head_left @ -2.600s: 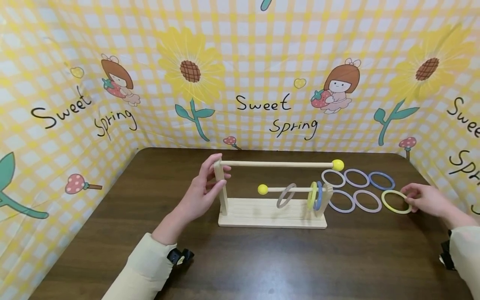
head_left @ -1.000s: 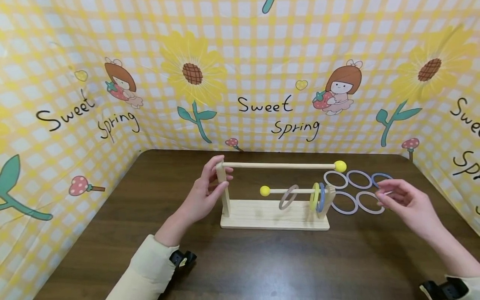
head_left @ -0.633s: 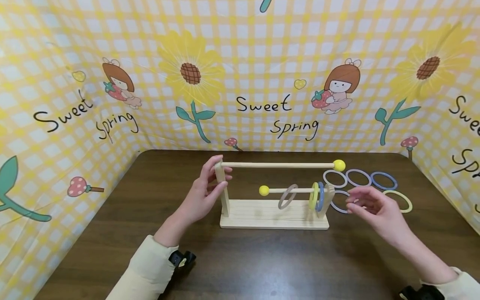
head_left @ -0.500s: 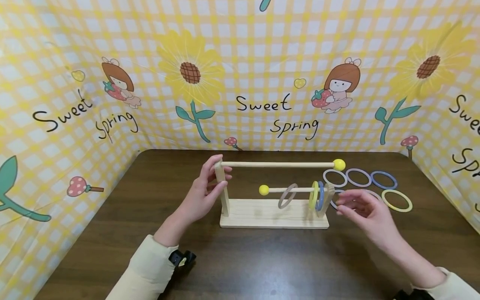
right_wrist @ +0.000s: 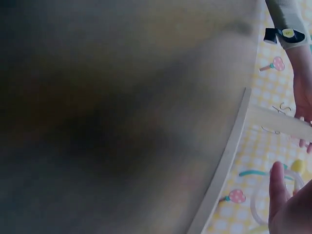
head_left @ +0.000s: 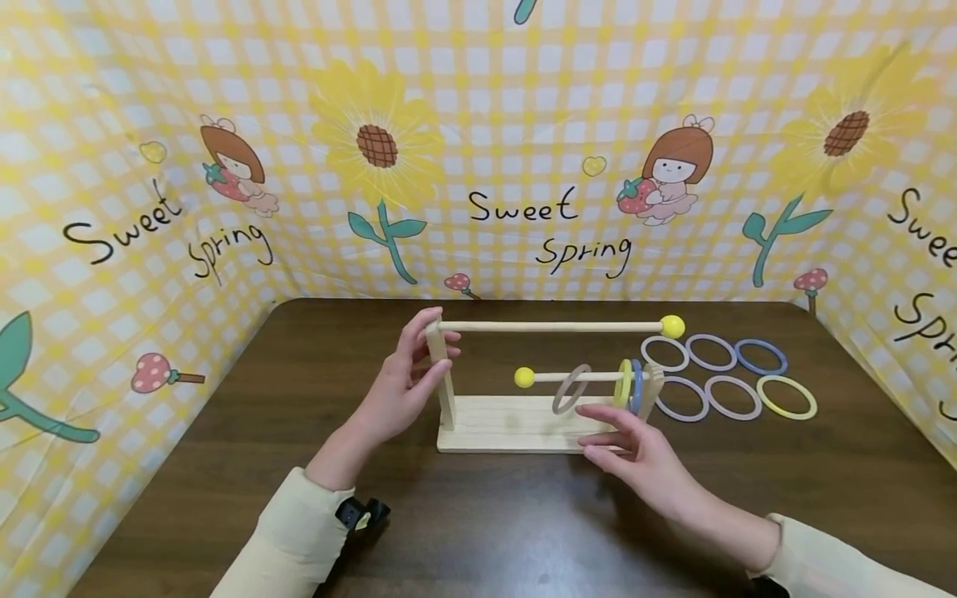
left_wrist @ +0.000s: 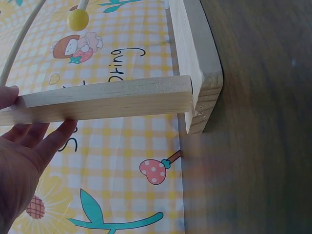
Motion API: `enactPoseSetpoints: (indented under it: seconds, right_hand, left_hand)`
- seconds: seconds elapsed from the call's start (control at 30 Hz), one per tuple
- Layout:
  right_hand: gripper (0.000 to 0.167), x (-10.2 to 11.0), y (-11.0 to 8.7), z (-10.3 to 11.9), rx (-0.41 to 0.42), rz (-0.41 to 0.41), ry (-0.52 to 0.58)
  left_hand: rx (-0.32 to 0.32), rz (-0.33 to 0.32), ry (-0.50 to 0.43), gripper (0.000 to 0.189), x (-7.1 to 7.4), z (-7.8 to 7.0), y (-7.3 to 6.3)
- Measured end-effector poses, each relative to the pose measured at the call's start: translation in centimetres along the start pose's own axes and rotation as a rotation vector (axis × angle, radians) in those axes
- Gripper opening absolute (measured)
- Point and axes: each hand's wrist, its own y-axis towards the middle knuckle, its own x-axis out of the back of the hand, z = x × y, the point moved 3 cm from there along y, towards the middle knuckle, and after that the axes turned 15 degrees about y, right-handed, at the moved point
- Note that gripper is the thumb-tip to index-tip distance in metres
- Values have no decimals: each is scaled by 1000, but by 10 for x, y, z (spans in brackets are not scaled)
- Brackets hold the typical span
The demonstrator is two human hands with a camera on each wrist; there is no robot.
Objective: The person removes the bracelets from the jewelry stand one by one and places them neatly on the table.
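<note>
A pale wooden ring stand (head_left: pixel 493 423) has an upper rod and a lower rod, each with a yellow ball at its end. My left hand (head_left: pixel 396 386) grips the stand's left post (left_wrist: pixel 131 97), thumb on one side and fingers on the other. On the lower rod hang a grey-mauve ring (head_left: pixel 557 404), a yellow ring (head_left: pixel 623 384) and a blue ring (head_left: pixel 637 390). The grey-mauve one tilts, apart from the other two. Just in front of them my right hand (head_left: pixel 650 465) hovers over the base, holding nothing, thumb and fingers spread apart.
Several more rings lie in two rows right of the stand, among them a blue ring (head_left: pixel 783 365) and a yellow ring (head_left: pixel 813 407). The dark brown table (head_left: pixel 508 515) ends at a printed cloth backdrop (head_left: pixel 523 124) behind and at both sides.
My right hand has let go of the yellow ring on the table and moved left, past the other rings, to the front of the stand. The left hand stays on the post.
</note>
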Motion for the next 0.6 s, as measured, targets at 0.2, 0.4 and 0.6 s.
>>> enactPoseSetpoints:
  seconds: [0.2, 0.4, 0.6]
  right_hand:
    - [40, -10, 12, -5, -13, -27, 42]
    - [31, -16, 22, -9, -39, -48, 86]
    - [24, -22, 29, -14, -107, -87, 104]
  left_hand:
    - [12, 9, -5, 64, 1, -1, 0]
    - [9, 9, -6, 64, 0, -2, 0]
    - [10, 7, -3, 64, 1, -3, 0]
